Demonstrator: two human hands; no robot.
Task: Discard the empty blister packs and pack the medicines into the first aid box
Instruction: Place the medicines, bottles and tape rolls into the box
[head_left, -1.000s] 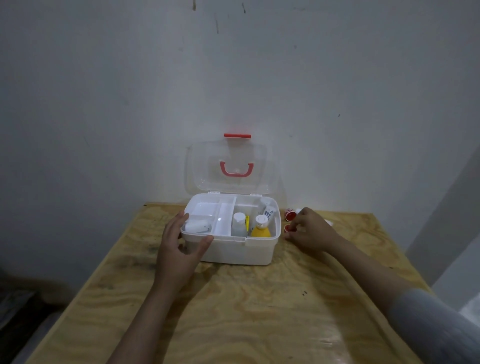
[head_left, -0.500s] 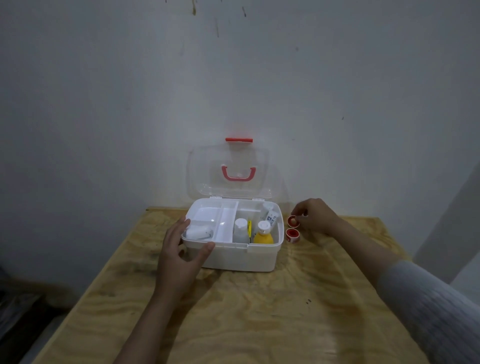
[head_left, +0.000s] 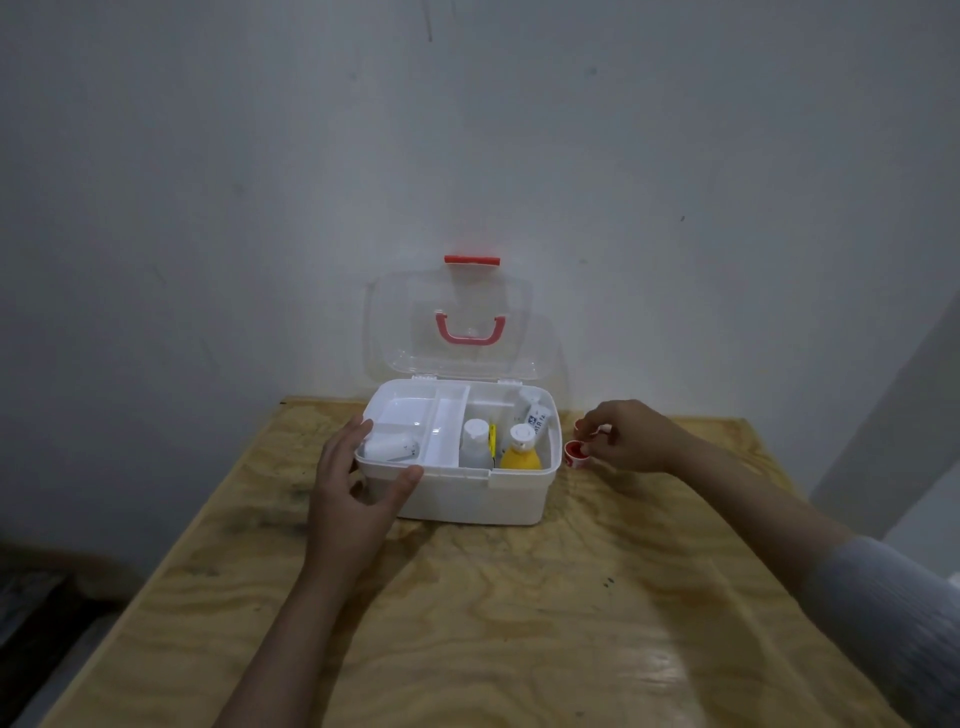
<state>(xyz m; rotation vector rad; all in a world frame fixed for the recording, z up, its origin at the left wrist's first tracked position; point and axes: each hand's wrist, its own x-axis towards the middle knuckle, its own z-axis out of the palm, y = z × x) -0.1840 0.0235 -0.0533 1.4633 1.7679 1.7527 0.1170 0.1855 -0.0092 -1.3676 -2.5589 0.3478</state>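
My left hand (head_left: 353, 499) and forearm are bare at lower centre of the frame. My right hand (head_left: 631, 439) is bare too, with a ribbed, pale grey sleeve (head_left: 904, 618) pushed up at the lower right edge.

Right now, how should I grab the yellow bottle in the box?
Pinch the white cap of the yellow bottle from straight above. It stands upright in the first aid box, hemmed in by the box wall and a clear bottle, so probably only its top is free.
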